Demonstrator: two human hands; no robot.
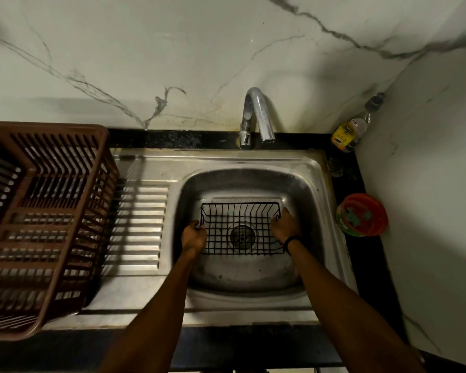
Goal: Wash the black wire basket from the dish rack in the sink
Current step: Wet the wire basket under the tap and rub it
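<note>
A black rectangular wire basket [226, 224] sits low in the bowl of a stainless steel sink [316, 184], open side up. The round metal drain strainer [242, 237] shows through its grid floor. A person leaning over the near edge holds it at both short ends. The left hand [193, 236] has its fingers curled tight over the left rim wire. The right hand [284, 224] is wrapped round the right rim, with a black band [291, 241] at that wrist. Whether the basket rests on the sink floor or hangs just above it cannot be told.

At the far edge of the sink a curved chrome tap [256, 117] arches over the bowl. To the left, the sink's ribbed steel drainboard [137, 224] carries a brown slatted plastic dish rack [51, 211], which has a narrower slotted compartment along its left side.

On the black stone counter [371, 265] right of the bowl stands a round orange tub [362, 215] with something green inside; what it is cannot be made out. In the far right corner a clear bottle with a yellow label [347, 133] leans against the white, grey-veined marble wall [172, 49].
</note>
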